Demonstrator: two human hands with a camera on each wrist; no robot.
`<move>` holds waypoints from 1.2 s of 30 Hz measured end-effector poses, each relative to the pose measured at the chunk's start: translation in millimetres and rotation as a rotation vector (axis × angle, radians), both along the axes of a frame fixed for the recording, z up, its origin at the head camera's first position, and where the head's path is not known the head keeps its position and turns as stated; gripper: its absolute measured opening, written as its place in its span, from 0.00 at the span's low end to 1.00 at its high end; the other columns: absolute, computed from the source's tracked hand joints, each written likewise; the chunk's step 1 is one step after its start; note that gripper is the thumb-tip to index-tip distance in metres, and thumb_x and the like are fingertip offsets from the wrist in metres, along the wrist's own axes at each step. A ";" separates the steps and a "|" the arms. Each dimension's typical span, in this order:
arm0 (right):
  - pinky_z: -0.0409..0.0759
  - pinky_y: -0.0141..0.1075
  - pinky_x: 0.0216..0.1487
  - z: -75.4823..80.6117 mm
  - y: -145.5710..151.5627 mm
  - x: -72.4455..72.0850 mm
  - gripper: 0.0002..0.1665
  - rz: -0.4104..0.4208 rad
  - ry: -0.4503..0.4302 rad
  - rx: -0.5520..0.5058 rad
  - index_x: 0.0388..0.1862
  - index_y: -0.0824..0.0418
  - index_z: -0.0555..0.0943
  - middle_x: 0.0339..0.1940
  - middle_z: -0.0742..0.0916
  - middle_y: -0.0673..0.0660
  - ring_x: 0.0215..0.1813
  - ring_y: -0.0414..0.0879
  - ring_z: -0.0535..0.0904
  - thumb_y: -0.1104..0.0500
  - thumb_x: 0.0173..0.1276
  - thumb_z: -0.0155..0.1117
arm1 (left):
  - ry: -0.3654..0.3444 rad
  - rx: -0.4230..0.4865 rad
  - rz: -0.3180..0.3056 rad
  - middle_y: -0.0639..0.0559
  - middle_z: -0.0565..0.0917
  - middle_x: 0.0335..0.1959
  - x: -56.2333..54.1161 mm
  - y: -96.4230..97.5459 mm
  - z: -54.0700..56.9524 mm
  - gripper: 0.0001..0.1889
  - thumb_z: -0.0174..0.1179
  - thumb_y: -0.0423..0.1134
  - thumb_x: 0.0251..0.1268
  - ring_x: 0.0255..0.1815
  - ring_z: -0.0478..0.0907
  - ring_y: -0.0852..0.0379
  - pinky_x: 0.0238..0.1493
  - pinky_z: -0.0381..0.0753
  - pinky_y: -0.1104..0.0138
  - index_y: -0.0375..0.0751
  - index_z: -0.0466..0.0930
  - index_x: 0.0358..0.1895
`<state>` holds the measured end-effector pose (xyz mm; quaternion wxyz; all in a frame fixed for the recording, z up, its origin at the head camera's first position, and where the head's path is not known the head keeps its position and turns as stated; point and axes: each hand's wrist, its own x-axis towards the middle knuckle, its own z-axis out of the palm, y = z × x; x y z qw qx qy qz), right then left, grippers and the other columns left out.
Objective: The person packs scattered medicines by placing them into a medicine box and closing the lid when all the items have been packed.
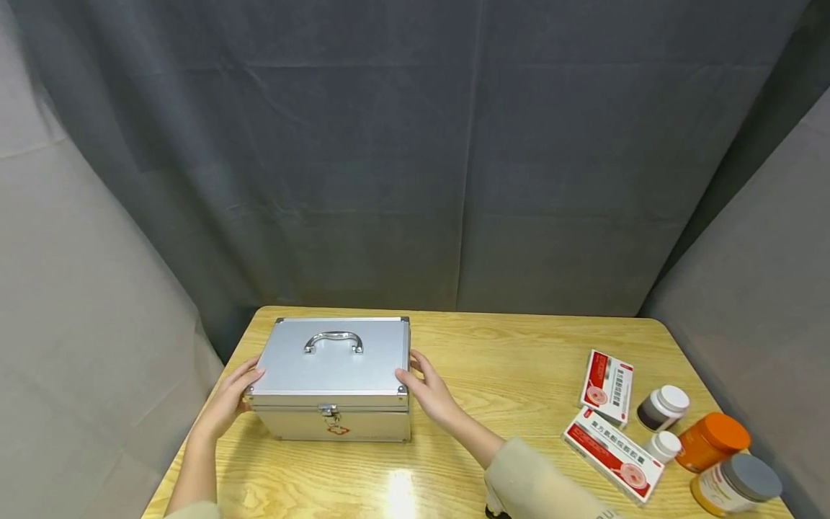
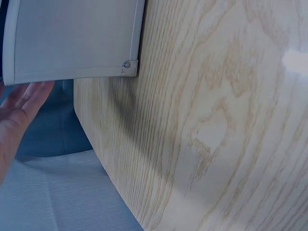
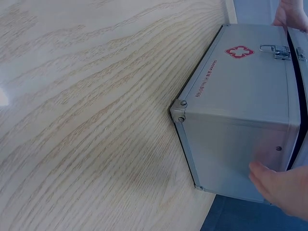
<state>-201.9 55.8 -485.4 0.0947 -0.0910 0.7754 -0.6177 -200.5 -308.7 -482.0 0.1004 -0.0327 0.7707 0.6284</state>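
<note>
A silver first-aid box [image 1: 331,425] with a red cross emblem stands upright on the left part of the table. Its lid [image 1: 382,353] carries a metal handle [image 1: 333,336], and a metal latch [image 3: 276,51] sits on the front. In the right wrist view a dark gap runs between lid and body. My left hand [image 1: 227,400] grips the lid's left edge, thumb on top; in the left wrist view its fingers [image 2: 30,98] are partly hidden behind the box. Across from it, my right hand [image 1: 433,389] holds the lid's right edge, thumb near the front corner.
Two red-and-white medicine boxes [image 1: 612,454] lie at the table's right. Beside them stand a dark bottle with a white cap [image 1: 663,408], a small white bottle [image 1: 663,447], an orange jar [image 1: 713,441] and a grey-lidded jar [image 1: 735,484]. Grey curtains [image 1: 415,180] surround the table.
</note>
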 end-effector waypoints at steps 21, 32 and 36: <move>0.73 0.52 0.53 20.2 0.2 10.4 0.38 0.016 -0.018 -0.076 0.71 0.67 0.50 0.65 0.62 0.75 0.60 0.69 0.66 0.52 0.69 0.50 | 0.007 0.011 0.019 0.32 0.59 0.63 0.7 3.8 -0.4 0.30 0.41 0.43 0.69 0.36 0.75 0.65 0.35 0.76 0.68 0.36 0.47 0.71; 0.73 0.50 0.53 31.4 -0.3 15.7 0.37 0.002 -0.031 -0.083 0.70 0.67 0.51 0.65 0.63 0.74 0.60 0.67 0.67 0.53 0.69 0.50 | -0.003 -0.007 0.021 0.35 0.59 0.65 1.9 6.3 4.2 0.29 0.41 0.44 0.70 0.37 0.73 0.65 0.34 0.73 0.69 0.39 0.49 0.71; 0.74 0.48 0.53 33.4 -0.8 16.2 0.37 -0.007 -0.037 -0.090 0.70 0.68 0.51 0.64 0.64 0.74 0.60 0.67 0.68 0.54 0.69 0.50 | -0.002 0.001 0.016 0.34 0.59 0.64 3.3 5.8 5.2 0.29 0.41 0.44 0.70 0.37 0.74 0.65 0.36 0.75 0.68 0.39 0.49 0.71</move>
